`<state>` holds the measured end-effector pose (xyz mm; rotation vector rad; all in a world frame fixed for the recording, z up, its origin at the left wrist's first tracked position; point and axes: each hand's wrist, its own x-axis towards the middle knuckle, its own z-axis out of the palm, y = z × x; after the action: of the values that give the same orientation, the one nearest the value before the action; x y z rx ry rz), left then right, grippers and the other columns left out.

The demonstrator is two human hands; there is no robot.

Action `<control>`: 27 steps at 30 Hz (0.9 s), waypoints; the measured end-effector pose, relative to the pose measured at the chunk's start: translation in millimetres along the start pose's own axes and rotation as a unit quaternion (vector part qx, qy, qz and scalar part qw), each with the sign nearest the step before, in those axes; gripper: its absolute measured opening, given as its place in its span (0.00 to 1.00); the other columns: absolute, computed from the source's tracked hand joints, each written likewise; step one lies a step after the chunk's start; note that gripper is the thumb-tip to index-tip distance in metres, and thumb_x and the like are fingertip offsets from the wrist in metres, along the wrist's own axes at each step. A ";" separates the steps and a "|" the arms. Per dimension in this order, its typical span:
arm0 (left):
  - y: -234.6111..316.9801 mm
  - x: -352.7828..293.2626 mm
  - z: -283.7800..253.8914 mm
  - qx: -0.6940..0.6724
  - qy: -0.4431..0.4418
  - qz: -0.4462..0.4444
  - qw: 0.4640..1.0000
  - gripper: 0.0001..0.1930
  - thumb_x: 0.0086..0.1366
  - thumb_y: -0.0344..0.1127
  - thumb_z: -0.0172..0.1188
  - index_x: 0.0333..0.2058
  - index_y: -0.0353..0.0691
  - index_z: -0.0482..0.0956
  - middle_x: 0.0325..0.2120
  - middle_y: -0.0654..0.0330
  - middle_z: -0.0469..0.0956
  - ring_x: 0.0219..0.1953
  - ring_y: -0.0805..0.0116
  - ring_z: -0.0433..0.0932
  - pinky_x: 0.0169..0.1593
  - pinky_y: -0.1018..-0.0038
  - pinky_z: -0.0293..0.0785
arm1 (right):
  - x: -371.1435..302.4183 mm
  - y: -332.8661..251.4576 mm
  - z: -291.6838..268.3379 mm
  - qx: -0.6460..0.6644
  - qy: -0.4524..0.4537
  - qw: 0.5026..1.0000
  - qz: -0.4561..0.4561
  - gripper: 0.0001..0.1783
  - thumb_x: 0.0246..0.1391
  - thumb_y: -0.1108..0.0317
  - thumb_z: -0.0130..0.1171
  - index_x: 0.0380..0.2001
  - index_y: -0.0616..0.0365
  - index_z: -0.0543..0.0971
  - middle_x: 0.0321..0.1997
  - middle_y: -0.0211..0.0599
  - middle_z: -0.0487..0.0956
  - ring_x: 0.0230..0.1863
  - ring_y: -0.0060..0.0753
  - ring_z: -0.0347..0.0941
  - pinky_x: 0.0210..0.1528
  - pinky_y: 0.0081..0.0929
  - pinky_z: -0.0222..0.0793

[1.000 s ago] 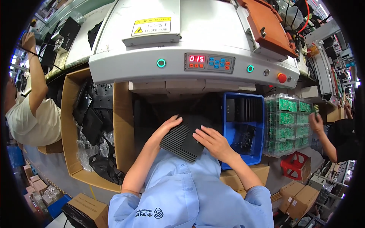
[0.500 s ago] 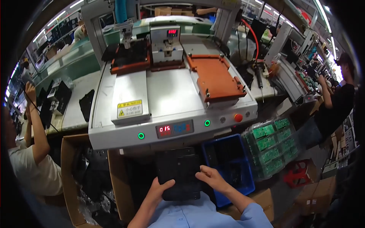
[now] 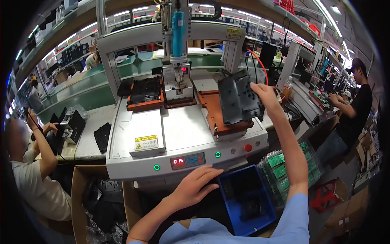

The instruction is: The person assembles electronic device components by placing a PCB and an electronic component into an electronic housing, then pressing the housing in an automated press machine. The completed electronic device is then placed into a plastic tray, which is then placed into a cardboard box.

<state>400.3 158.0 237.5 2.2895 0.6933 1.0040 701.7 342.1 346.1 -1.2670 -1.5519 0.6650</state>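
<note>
My right hand [image 3: 265, 94] grips a black plastic panel [image 3: 239, 99] by its right edge. The panel is tilted above the orange fixture [image 3: 212, 106] on the right side of the white machine bed [image 3: 185, 134]; whether they touch I cannot tell. My left hand [image 3: 197, 186] is empty, its fingers stretched out near the machine's front edge, beside the control display [image 3: 187, 161]. Another black part [image 3: 147, 88] lies in the left orange fixture [image 3: 134, 106]. Between the fixtures, a blue powered screwdriver [image 3: 178, 34] hangs upright.
A blue bin [image 3: 266, 199] stands below the machine, beside clear trays with green circuit boards [image 3: 280, 162]. At left, an open cardboard box [image 3: 78, 191] holds black parts and plastic wrap. One person [image 3: 44, 183] works at left, another [image 3: 359, 105] at right. A red button [image 3: 248, 148] sits on the front panel.
The black panel has gone from in front of my body up over the right fixture in my right hand. My left hand has let go of it. The screwdriver now hangs further right.
</note>
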 end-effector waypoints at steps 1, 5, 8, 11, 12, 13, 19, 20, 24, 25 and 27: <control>-4.7 9.2 0.7 0.043 0.015 0.043 0.998 0.25 0.56 0.31 0.63 0.53 0.40 0.69 0.50 0.54 0.70 0.57 0.50 0.65 0.59 0.63 0.63 | 12.3 13.9 5.5 0.024 -0.038 0.998 0.044 0.17 0.53 0.54 0.58 0.27 0.59 0.79 0.24 0.21 0.74 0.24 0.14 0.67 0.27 0.15 0.58; -11.0 43.1 -1.8 0.152 0.061 0.073 0.984 0.28 0.55 0.32 0.63 0.55 0.43 0.67 0.53 0.56 0.68 0.60 0.51 0.61 0.60 0.60 0.60 | 26.1 14.5 37.8 0.040 -0.090 0.973 0.209 0.16 0.47 0.50 0.63 0.23 0.50 0.79 0.19 0.21 0.73 0.21 0.17 0.65 0.27 0.18 0.57; -17.0 85.4 3.4 0.217 0.076 0.099 0.968 0.29 0.55 0.34 0.63 0.56 0.44 0.66 0.54 0.56 0.67 0.60 0.51 0.61 0.61 0.58 0.58 | 46.3 60.3 20.4 0.063 -0.133 0.952 0.267 0.17 0.44 0.47 0.66 0.22 0.48 0.78 0.19 0.20 0.71 0.22 0.18 0.62 0.31 0.20 0.56; -32.1 109.2 2.6 0.251 0.097 0.098 0.958 0.30 0.55 0.38 0.64 0.56 0.44 0.66 0.54 0.55 0.67 0.60 0.50 0.61 0.62 0.58 0.56 | 50.1 84.1 32.3 -0.005 -0.105 0.954 0.282 0.19 0.41 0.45 0.68 0.23 0.48 0.78 0.19 0.21 0.72 0.21 0.17 0.61 0.29 0.21 0.54; -35.7 115.8 2.6 0.266 0.098 0.094 0.954 0.30 0.55 0.40 0.63 0.56 0.43 0.66 0.54 0.53 0.68 0.59 0.50 0.61 0.63 0.58 0.56 | 48.0 91.3 34.8 -0.025 -0.091 0.956 0.276 0.18 0.40 0.46 0.69 0.22 0.47 0.78 0.19 0.20 0.71 0.19 0.16 0.59 0.28 0.21 0.54; -37.7 121.8 2.2 0.266 0.095 0.096 0.954 0.30 0.55 0.40 0.63 0.56 0.43 0.66 0.54 0.53 0.68 0.59 0.50 0.61 0.63 0.58 0.56 | 49.5 100.2 32.5 0.076 -0.147 0.943 0.289 0.17 0.41 0.48 0.69 0.23 0.48 0.79 0.19 0.20 0.71 0.19 0.15 0.59 0.26 0.19 0.54; -66.2 137.9 21.7 0.334 0.104 0.086 0.933 0.30 0.48 0.39 0.66 0.52 0.39 0.69 0.49 0.53 0.72 0.52 0.56 0.70 0.56 0.62 0.62 | 69.0 98.1 35.7 0.020 -0.126 0.978 0.166 0.20 0.40 0.48 0.70 0.18 0.51 0.76 0.17 0.21 0.69 0.16 0.15 0.59 0.19 0.19 0.51; -66.3 140.5 24.2 0.331 0.099 0.091 0.934 0.30 0.48 0.39 0.66 0.52 0.39 0.69 0.49 0.53 0.72 0.52 0.56 0.70 0.56 0.62 0.62 | 73.2 103.3 30.5 -0.035 -0.099 0.993 0.049 0.21 0.42 0.47 0.68 0.18 0.53 0.76 0.17 0.23 0.70 0.17 0.18 0.61 0.20 0.20 0.54; -64.3 139.0 27.3 0.364 0.099 0.075 0.923 0.29 0.46 0.33 0.66 0.50 0.39 0.71 0.48 0.55 0.72 0.52 0.56 0.70 0.57 0.64 0.61 | 97.0 85.2 54.2 -0.361 -0.010 0.930 -0.068 0.28 0.49 0.45 0.54 0.25 0.65 0.79 0.27 0.45 0.80 0.31 0.46 0.77 0.36 0.38 0.71; -65.7 139.5 26.9 0.356 0.099 0.075 0.926 0.29 0.45 0.32 0.66 0.50 0.39 0.71 0.48 0.55 0.72 0.52 0.56 0.70 0.57 0.64 0.61 | 102.4 83.2 60.4 -0.359 -0.008 0.931 -0.063 0.28 0.49 0.45 0.54 0.25 0.65 0.79 0.27 0.45 0.80 0.31 0.46 0.77 0.36 0.38 0.71; -66.9 140.9 28.6 0.345 0.092 0.076 0.931 0.29 0.45 0.31 0.66 0.50 0.39 0.71 0.48 0.55 0.72 0.51 0.56 0.70 0.56 0.64 0.61 | 110.2 82.8 71.3 -0.429 -0.044 0.902 -0.031 0.25 0.48 0.48 0.53 0.30 0.65 0.79 0.33 0.52 0.79 0.39 0.55 0.75 0.42 0.42 0.70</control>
<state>489.8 288.6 247.1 2.9072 1.0976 1.1924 672.7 482.4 286.4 -1.8184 -2.0454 -0.0547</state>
